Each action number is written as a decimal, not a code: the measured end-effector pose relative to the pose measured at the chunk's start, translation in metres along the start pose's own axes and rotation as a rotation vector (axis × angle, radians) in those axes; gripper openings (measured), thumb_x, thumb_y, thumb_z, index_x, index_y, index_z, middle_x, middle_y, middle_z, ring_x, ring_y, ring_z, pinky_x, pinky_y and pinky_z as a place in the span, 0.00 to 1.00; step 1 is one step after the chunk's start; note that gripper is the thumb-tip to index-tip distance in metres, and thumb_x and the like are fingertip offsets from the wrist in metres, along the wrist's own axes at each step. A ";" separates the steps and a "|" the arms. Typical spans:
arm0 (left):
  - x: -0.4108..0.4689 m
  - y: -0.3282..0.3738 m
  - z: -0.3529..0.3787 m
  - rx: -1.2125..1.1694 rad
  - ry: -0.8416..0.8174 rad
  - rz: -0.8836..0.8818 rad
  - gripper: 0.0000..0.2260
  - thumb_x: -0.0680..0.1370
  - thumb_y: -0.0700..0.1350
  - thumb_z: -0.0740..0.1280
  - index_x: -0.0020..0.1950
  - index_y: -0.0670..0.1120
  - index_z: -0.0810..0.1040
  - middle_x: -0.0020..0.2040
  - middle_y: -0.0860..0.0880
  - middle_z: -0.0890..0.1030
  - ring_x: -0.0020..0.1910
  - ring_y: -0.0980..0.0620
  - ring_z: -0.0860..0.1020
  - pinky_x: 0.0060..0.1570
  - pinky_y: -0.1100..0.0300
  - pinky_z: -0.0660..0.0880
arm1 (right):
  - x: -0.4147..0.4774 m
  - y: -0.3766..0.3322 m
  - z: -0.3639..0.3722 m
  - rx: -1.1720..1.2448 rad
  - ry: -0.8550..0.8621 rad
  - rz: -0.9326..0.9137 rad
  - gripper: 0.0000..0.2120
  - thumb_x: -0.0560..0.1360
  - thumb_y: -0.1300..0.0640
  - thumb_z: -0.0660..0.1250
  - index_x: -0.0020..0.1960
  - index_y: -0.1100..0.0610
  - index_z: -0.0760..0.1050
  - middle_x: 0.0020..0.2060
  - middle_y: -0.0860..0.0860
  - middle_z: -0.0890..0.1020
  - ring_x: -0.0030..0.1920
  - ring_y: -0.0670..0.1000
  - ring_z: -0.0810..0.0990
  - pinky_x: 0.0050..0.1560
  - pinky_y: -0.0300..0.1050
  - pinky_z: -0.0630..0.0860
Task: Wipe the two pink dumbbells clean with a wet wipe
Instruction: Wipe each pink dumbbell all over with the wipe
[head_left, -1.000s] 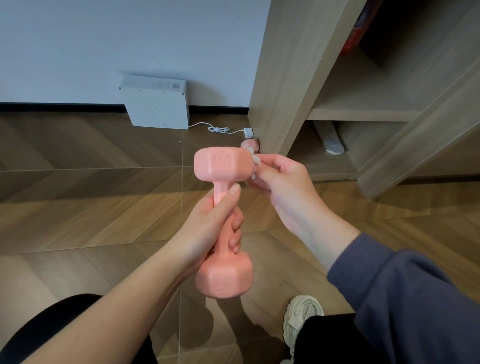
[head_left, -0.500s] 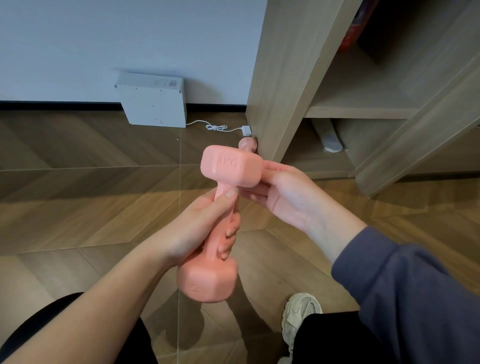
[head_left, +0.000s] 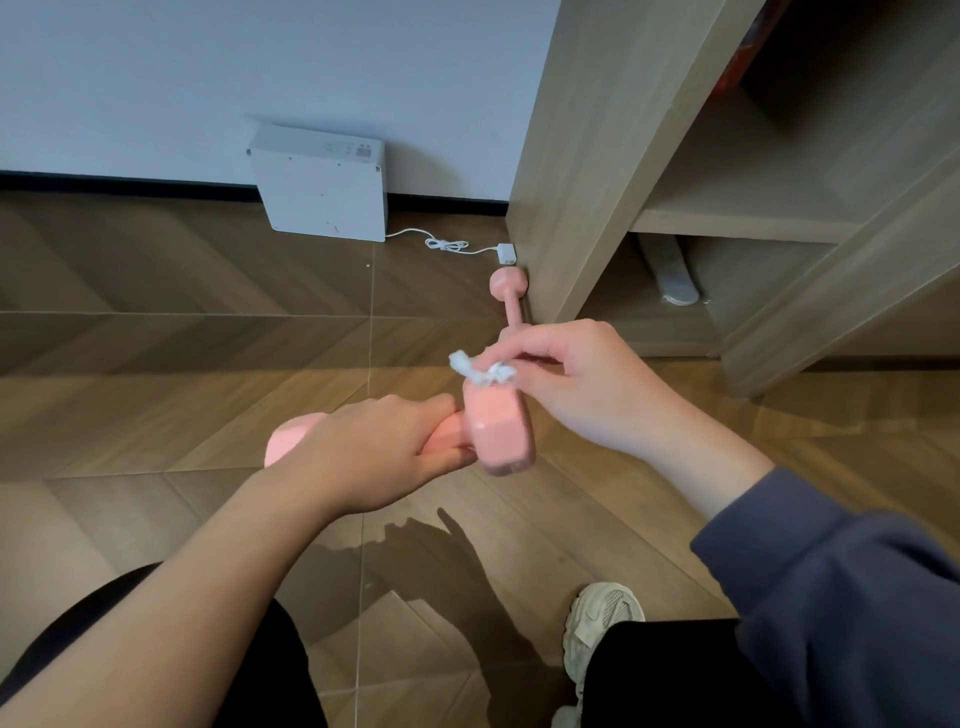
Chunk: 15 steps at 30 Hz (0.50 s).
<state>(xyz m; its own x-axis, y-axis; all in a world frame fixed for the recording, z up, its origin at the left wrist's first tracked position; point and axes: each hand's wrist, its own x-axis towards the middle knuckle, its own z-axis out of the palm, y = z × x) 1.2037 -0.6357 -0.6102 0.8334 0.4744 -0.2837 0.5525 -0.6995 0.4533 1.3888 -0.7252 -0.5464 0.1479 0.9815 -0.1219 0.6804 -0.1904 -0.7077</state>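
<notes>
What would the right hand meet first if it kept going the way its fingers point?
Probably the top of the dumbbell, right under the wipe that the right hand pinches; past it only floor, though depth is unclear.

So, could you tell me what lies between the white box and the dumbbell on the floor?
In the head view, a white cable and its plug lie there.

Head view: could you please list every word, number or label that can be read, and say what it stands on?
Nothing can be read here.
White box: small printed label near its top edge, too small to read.
Held pink dumbbell: no marking legible on the blurred faces that show.
</notes>
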 end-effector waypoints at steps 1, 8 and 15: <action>0.001 -0.002 0.000 -0.017 0.005 -0.022 0.17 0.76 0.68 0.55 0.51 0.56 0.70 0.41 0.55 0.79 0.39 0.53 0.77 0.43 0.50 0.77 | -0.002 -0.001 0.002 -0.043 0.004 -0.045 0.12 0.79 0.59 0.65 0.55 0.46 0.84 0.54 0.40 0.84 0.59 0.40 0.79 0.62 0.37 0.72; 0.001 0.002 0.009 0.187 0.113 0.061 0.14 0.76 0.68 0.52 0.50 0.59 0.65 0.40 0.56 0.78 0.37 0.54 0.76 0.37 0.54 0.76 | 0.007 0.002 -0.001 -0.123 -0.033 0.095 0.11 0.80 0.57 0.63 0.54 0.48 0.84 0.47 0.38 0.81 0.49 0.39 0.77 0.47 0.32 0.68; 0.009 0.001 0.008 -0.270 -0.019 -0.211 0.13 0.77 0.64 0.59 0.44 0.54 0.69 0.42 0.51 0.78 0.38 0.52 0.77 0.39 0.54 0.76 | -0.001 -0.001 0.006 -0.303 -0.036 -0.206 0.15 0.80 0.64 0.63 0.58 0.50 0.83 0.64 0.45 0.80 0.69 0.50 0.74 0.74 0.53 0.64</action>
<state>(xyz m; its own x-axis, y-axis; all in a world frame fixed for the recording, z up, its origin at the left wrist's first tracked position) 1.2120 -0.6367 -0.6193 0.7029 0.5817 -0.4094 0.6904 -0.4193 0.5896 1.3837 -0.7254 -0.5502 -0.0359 0.9990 -0.0268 0.8756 0.0185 -0.4828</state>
